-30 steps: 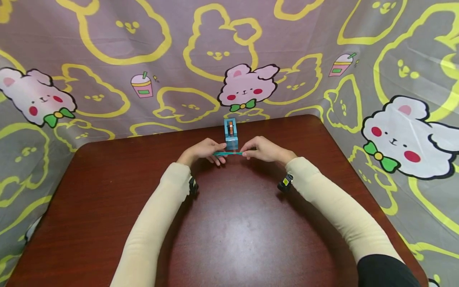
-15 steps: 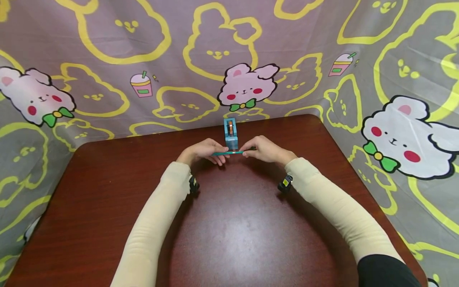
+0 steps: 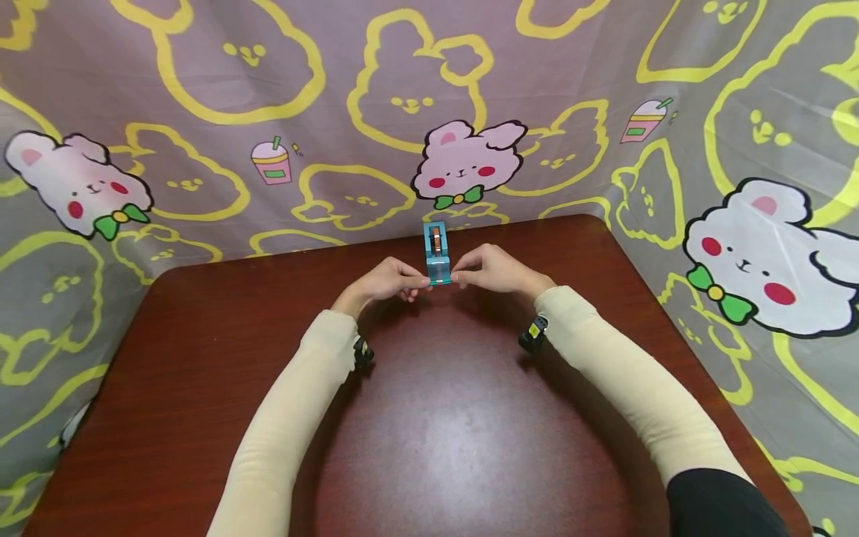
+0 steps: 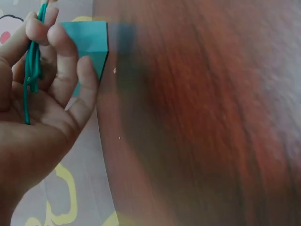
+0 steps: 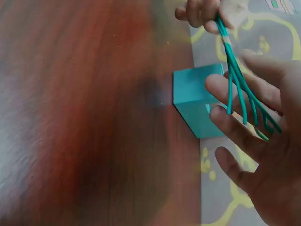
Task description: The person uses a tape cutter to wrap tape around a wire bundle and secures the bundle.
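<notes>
A bundle of thin green wire-like strands (image 5: pixel 231 55) stretches between the two hands, a pale band wrapped round it. In the head view, my left hand (image 3: pixel 385 282) pinches its left end between thumb and fingers. Several strands fan out toward the palm of my right hand (image 3: pixel 496 268), whose thumb and fingertips pinch the other end. Just behind the bundle stands a blue tape dispenser (image 3: pixel 438 262) with an orange-brown roll (image 3: pixel 436 240) inside. Its teal side shows past the fingers in both wrist views. Whether the bundle touches the dispenser, I cannot tell.
A dark reddish-brown table (image 3: pixel 429 418) spreads under both arms. Behind it and along its sides hangs a patterned cloth (image 3: pixel 376 112) with yellow outlines and rabbit faces. Each wrist wears a small black camera (image 3: pixel 533 335).
The hands have drawn closer round the bundle, and less of it shows between them. My right hand has risen slightly. The head view has shifted a little. The dispenser stays on the table.
</notes>
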Demonstrator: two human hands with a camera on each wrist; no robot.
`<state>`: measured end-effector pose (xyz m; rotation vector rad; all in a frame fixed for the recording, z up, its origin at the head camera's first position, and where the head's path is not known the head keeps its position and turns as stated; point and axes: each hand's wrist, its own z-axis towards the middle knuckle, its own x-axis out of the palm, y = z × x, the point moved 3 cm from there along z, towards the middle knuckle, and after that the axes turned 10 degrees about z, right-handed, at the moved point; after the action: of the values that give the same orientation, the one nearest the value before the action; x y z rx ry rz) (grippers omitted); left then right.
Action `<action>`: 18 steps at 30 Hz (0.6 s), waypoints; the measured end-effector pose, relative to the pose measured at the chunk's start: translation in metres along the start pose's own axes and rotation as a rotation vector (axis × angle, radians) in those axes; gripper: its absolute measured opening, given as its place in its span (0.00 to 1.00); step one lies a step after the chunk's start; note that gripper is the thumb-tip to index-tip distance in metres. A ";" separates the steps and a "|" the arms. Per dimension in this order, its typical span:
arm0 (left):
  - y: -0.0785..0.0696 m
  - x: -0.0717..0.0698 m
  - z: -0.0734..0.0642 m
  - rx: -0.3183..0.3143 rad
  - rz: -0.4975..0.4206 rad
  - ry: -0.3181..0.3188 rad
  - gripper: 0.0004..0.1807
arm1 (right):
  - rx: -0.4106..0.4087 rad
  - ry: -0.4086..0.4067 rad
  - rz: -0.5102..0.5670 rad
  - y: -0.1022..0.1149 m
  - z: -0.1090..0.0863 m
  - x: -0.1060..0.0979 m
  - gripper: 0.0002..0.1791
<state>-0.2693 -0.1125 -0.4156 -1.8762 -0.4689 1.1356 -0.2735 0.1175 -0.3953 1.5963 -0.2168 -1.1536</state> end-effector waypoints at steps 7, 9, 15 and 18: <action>-0.004 0.004 -0.005 0.129 0.123 -0.121 0.12 | 0.314 -0.004 0.373 -0.027 0.010 -0.005 0.34; -0.006 0.005 -0.007 0.155 0.161 -0.141 0.11 | 0.423 0.052 0.524 -0.036 0.012 -0.003 0.41; -0.011 0.008 -0.010 0.200 0.263 -0.167 0.11 | 0.637 0.210 0.804 -0.054 0.013 0.007 0.45; -0.012 0.009 -0.012 0.214 0.309 -0.175 0.11 | 0.665 0.248 0.851 -0.059 0.013 0.012 0.40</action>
<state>-0.2535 -0.1056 -0.4076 -1.7067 -0.1459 1.5006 -0.3015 0.1240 -0.4497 1.8864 -1.0810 -0.2078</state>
